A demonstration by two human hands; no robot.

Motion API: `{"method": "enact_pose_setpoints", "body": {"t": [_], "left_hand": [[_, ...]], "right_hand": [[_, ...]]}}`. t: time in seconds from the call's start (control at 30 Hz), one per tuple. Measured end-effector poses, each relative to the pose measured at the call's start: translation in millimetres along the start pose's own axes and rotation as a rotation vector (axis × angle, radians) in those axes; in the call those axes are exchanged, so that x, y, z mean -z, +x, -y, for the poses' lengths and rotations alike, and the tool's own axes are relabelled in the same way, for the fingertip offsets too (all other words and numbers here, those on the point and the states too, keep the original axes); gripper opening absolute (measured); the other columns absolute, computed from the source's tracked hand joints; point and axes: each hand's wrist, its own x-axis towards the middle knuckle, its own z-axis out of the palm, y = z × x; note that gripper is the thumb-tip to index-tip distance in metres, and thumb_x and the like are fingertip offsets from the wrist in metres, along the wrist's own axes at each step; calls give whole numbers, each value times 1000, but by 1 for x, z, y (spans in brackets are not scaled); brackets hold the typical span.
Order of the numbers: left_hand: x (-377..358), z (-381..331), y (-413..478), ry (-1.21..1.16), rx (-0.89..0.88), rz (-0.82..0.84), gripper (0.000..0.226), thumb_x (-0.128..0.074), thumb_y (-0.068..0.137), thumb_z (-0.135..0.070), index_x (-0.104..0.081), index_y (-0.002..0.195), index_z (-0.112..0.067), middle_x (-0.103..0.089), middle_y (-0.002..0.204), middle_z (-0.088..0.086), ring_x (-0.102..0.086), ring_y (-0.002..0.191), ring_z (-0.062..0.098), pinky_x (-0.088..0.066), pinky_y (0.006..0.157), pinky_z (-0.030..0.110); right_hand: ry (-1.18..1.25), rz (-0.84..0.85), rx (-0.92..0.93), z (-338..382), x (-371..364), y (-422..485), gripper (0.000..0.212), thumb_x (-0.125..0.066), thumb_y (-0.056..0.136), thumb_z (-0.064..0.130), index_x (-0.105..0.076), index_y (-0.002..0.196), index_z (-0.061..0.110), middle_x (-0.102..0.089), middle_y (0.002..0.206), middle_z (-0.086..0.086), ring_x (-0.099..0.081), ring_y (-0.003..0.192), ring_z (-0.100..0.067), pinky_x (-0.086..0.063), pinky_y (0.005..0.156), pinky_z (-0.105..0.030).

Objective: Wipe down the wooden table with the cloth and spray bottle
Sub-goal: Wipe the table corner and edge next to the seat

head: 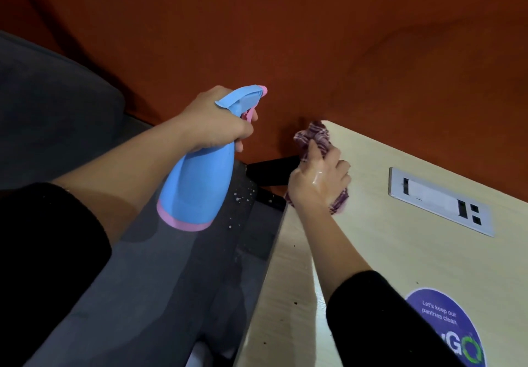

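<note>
While the left hand (217, 121) curls its fingers round the neck of the blue spray bottle (197, 184), one finger at the pink trigger, the bottle hangs in the air off the table's left edge, above a grey seat (57, 115), nozzle aimed at the orange wall (285, 38). Moving right, the right hand (320, 181) grips the bunched checked cloth (314, 135) and presses it onto the wooden table (385, 252), right at the far left corner, the cloth bulging past the corner against the wall. Right of that hand there's open, pale tabletop. Further right, a metal socket plate (440, 201) sits flush in the surface near the wall side, and a round purple sticker (445, 326) lies just beside the black right sleeve (380, 318).
</note>
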Motion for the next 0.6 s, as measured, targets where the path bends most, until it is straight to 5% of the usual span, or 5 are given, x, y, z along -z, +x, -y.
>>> {"method": "enact_pose_setpoints", "body": {"t": [0.1, 0.23, 0.33, 0.47, 0.6], "left_hand": [[-2, -6, -1, -7, -10, -9, 21, -61, 73, -8, -69, 89, -19, -75, 86, 2, -71, 57, 15, -52, 70, 25], [-6, -16, 1, -4, -49, 9, 22, -60, 75, -6, -69, 91, -18, -69, 63, -6, -69, 53, 13, -50, 66, 23], [-7, -17, 3, -5, -56, 17, 22, -60, 74, -7, -69, 92, -18, -65, 50, -10, -68, 51, 11, -50, 65, 24], [-9, -10, 4, -11, -57, 34, 22, -59, 73, -7, -69, 88, -20, -71, 64, -5, -69, 53, 12, -48, 64, 23], [-12, -1, 6, 10, -48, 42, 21, -59, 72, -7, -68, 84, -21, -74, 81, -2, -71, 57, 15, -51, 70, 25]], "right_hand": [[13, 19, 66, 15, -2, -9, 53, -54, 80, 17, -47, 132, 27, -42, 132, -13, -36, 116, -36, -28, 96, -44], [211, 8, 186, 22, 2, -7, 50, -51, 84, 12, -51, 131, 28, -45, 134, -9, -40, 113, -35, -31, 94, -40], [370, -123, -13, -4, 20, 30, 49, -49, 85, 10, -53, 129, 31, -47, 131, -10, -46, 107, -35, -35, 91, -37], [75, 12, -317, -55, 30, 58, 47, -46, 88, 20, -46, 134, 28, -41, 134, -16, -37, 116, -38, -27, 99, -42], [-61, 75, -183, -33, 13, 58, 45, -45, 88, 26, -44, 133, 27, -41, 137, -18, -35, 121, -39, -26, 101, -43]]}}
